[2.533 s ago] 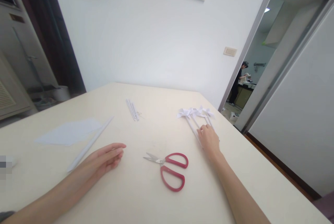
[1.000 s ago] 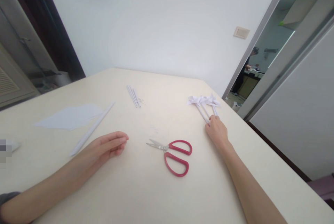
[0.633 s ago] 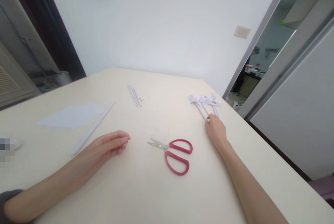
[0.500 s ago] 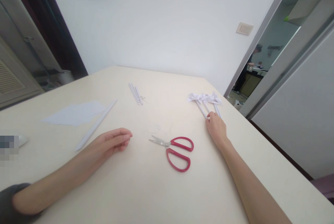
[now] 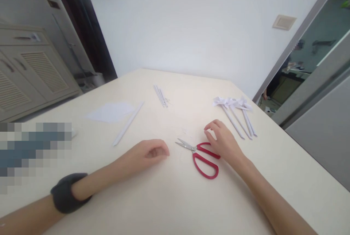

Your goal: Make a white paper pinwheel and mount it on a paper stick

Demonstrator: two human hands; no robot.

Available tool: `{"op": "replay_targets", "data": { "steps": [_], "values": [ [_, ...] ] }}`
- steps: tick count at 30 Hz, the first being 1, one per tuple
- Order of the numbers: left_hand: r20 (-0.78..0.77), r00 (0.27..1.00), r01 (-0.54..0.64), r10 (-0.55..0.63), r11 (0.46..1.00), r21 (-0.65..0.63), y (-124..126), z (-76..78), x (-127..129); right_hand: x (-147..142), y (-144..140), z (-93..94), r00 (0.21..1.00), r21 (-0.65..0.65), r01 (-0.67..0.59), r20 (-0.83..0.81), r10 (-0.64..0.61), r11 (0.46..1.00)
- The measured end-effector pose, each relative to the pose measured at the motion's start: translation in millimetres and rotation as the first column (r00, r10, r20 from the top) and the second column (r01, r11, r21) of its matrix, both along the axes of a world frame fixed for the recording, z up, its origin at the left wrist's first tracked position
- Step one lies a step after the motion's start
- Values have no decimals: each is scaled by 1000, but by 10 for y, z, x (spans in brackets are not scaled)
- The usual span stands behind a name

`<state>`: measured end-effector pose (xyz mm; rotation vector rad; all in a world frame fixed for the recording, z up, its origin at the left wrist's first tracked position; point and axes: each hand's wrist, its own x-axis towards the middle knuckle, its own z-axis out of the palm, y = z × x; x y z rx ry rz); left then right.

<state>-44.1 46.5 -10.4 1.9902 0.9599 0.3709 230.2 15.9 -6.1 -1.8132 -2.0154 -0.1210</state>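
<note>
My right hand [image 5: 222,140] is over the edge of the upper red handle of the scissors [image 5: 206,167]. Its thumb and fingers are apart with nothing between them. The scissors lie on the table with blades slightly apart, pointing left. My left hand [image 5: 153,153] rests to the left of the blades, fingers loosely curled and holding nothing visible. Beyond my right hand lie several white paper pinwheels [image 5: 232,103] on rolled paper sticks. A long rolled paper tube [image 5: 128,123] lies past my left hand, beside flat white paper sheets [image 5: 109,112].
Several thin paper sticks [image 5: 159,95] lie toward the back of the table [image 5: 175,205]. Tiny white scraps [image 5: 185,130] are scattered near the blades. A wall [image 5: 186,27] stands behind the table. Another person [image 5: 284,63] is in the room at far right.
My right hand has left the pinwheel sticks and moved back beside the scissors. My left hand's fingers have curled more. The view has turned left, shifting everything rightward in the picture.
</note>
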Motion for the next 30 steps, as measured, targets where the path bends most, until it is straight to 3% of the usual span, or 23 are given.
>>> {"op": "replay_targets", "data": {
  "steps": [2,5,8,21,30],
  "values": [
    [-25,999,45,-43,996,75,-75,15,9,-205,-103,18,994,-55,-106,-11,105,993],
    [-149,981,171,-127,929,329,-163,21,19,-375,-217,11,983,-119,-181,-29,179,976],
    [-233,960,241,-153,877,415,-189,-2,19,-420,-244,-22,978,-154,-207,-27,206,966],
    [-332,929,308,-164,840,446,-186,-28,9,-426,-263,10,978,-242,-207,-20,209,948],
    [-270,950,259,-157,879,401,-144,2,50,-454,-239,-27,977,-227,-213,-38,210,950]
  ]
}}
